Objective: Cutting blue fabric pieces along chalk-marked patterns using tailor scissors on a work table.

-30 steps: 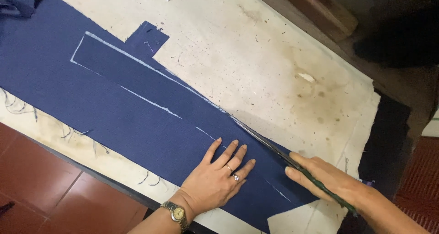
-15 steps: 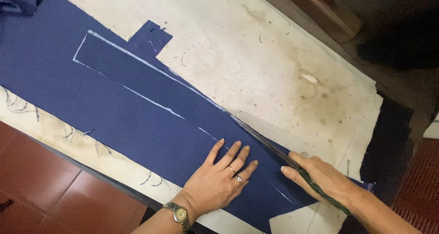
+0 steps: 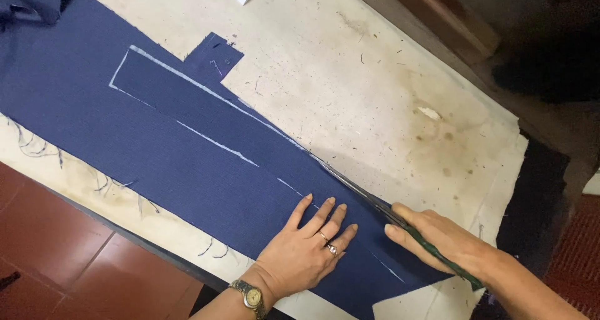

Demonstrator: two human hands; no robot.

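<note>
A pale, stained worktop (image 3: pixel 375 89) fills most of the view, dotted with loose thread scraps and brownish marks. Across it, from the upper left down toward the lower right, lies a long strip of navy blue cloth (image 3: pixel 156 145), flat on the surface, with frayed threads hanging along its lower edge. White chalk lines (image 3: pixel 206 139) drawn on the cloth mark a long narrow shape. The left hand (image 3: pixel 306 251) rests flat on the cloth near its lower right end, fingers spread and released, pressing the fabric down; it wears a ring and a wristwatch (image 3: pixel 251 297). Just beside it, the right hand (image 3: pixel 444 242) is closed around the green handle of a pair of long scissors (image 3: pixel 375 204), whose blades lie low along the cloth's upper edge, pointing up and left, close to the outer chalk line.
</note>
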